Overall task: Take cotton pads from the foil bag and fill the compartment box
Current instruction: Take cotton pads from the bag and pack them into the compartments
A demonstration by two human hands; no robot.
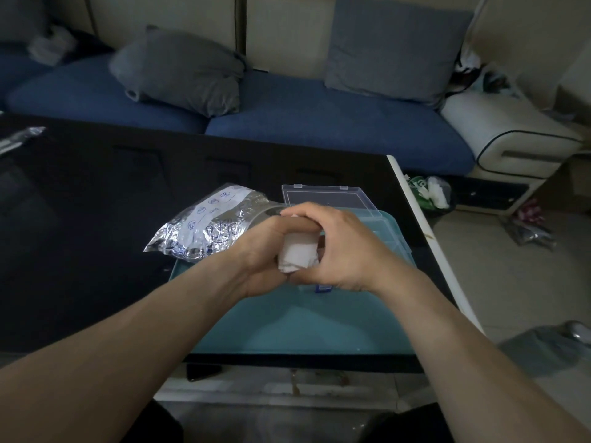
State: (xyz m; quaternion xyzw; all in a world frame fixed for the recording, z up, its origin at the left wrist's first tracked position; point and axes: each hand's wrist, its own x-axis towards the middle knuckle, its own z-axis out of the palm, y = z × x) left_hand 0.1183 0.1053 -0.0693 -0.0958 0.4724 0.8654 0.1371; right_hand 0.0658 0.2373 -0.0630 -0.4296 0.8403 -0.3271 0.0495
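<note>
A stack of cotton pads point(299, 252) is being clasped between the left hand point(268, 251) and right hand point(345, 247), probably to square it. The foil bag point(208, 225) is lying just beyond the left hand; the compartment box point(329, 195), lid raised, is being kept just beyond both hands.

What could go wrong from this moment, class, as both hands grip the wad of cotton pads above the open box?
1. Both the left hand and right hand squeeze the cotton pads into a crumpled wad; they may come out creased and not lie flat in a compartment.
2. The hands hide most of the compartment box, so pads could land in the wrong compartment.
3. The foil bag lies partly off the teal tray; an arm could knock it.
</note>
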